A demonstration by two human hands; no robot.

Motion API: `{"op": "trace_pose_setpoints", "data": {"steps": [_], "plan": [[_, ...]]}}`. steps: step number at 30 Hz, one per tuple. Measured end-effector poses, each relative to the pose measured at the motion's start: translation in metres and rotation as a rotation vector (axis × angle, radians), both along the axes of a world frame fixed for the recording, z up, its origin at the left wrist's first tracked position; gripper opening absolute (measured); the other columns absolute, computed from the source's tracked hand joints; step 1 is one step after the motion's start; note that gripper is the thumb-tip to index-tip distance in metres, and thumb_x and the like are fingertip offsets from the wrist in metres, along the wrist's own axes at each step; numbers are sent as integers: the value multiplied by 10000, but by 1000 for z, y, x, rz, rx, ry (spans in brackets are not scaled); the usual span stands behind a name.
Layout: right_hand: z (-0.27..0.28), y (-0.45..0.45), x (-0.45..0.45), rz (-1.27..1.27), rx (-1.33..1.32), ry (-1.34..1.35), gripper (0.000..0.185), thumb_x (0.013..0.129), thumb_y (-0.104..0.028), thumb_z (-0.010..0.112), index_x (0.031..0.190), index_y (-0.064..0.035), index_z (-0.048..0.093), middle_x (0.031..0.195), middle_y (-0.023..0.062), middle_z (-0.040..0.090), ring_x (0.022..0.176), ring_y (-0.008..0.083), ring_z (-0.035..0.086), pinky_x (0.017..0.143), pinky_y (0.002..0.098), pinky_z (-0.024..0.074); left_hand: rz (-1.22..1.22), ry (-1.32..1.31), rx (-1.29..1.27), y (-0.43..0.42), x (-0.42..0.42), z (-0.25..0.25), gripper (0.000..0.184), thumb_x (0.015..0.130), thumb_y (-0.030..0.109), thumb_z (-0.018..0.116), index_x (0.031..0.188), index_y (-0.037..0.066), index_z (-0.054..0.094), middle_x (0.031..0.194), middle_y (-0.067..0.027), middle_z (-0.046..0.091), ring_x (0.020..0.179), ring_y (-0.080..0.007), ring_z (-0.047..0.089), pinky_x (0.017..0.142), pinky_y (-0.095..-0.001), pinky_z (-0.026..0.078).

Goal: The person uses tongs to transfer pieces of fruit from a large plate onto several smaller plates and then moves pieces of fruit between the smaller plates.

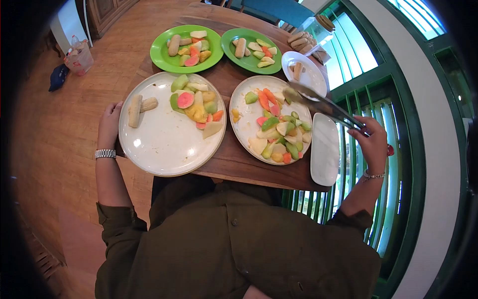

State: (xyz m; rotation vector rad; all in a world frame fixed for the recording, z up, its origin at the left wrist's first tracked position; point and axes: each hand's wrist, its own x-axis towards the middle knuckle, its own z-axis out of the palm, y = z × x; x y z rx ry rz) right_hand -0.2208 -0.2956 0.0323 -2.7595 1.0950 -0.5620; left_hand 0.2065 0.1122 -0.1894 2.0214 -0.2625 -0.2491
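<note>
My left hand (110,122) grips the left rim of a large white plate (159,157); part of its fingers is hidden by the rim. Crossed bananas (134,110) lie on that plate's left side, with cut fruit (197,110) heaped on its right. In my right hand (371,137) are metal tongs (328,107), pointing left. Their tips are over the upper right of a second white plate (240,137), which carries mixed fruit pieces (279,134). Whether the tips pinch a piece I cannot tell.
Two green plates (162,60) with bananas and fruit stand at the back. A small white plate (311,79) holds banana pieces. A white rectangular dish (323,149) lies at the table's right edge, beside the green window bars (353,164). A jar (317,31) and more bananas (301,42) stand behind.
</note>
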Motion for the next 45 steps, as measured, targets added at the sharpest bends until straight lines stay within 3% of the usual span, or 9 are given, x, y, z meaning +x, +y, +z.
{"op": "trace_pose_setpoints", "data": {"steps": [2,6,12,18,27,31,35,45], "plan": [[10,17,-4,93,-325,229,334,647,-152,806,968,-129,716,940,11,691,843,221,639,852,388,420,-19,28,-16,0,1,1,395,964,335,520,1049,-34,633,919,-138,678,825,-173,608,763,-307,481],[10,15,1,215,-536,330,368,655,-150,797,1007,-167,693,985,-21,673,918,190,618,849,402,403,-10,63,-85,0,6,-9,382,965,328,519,1038,-28,636,908,-130,677,821,-169,607,753,-306,479],[15,9,26,460,-695,292,338,649,-112,764,972,-164,678,943,-50,651,861,162,596,833,378,400,-11,7,-46,1,-2,3,389,967,334,517,1053,-26,636,915,-130,679,826,-167,609,762,-300,479],[17,16,42,523,-845,361,270,687,-105,716,947,-157,668,903,-50,637,837,148,586,819,361,402,-2,-30,-31,1,4,-4,391,968,336,513,1055,-26,632,915,-133,679,821,-169,609,755,-300,477],[20,5,28,415,-838,222,207,718,-107,715,918,-158,690,915,-54,664,867,133,607,817,345,390,11,22,24,-1,-3,5,402,963,339,517,1071,-30,631,935,-152,684,847,-189,625,769,-309,482],[8,-22,52,374,-1026,80,217,732,-115,718,941,-168,689,915,-61,656,885,120,605,823,335,382,3,8,-13,-1,-2,1,399,961,337,520,1069,-31,632,936,-156,683,843,-196,626,768,-311,482],[-15,-53,86,415,-1165,78,197,787,-143,645,974,-191,680,960,-87,650,882,99,596,821,316,373,2,20,-45,0,0,0,400,957,336,526,1060,-35,633,929,-162,679,831,-205,625,765,-316,482],[-47,-82,136,490,-1248,212,278,842,-158,562,1104,-213,634,1088,-94,624,1004,110,573,910,329,334,23,-34,22,0,4,-7,415,947,356,536,1041,-34,643,926,-175,689,821,-224,642,746,-343,493]]}}
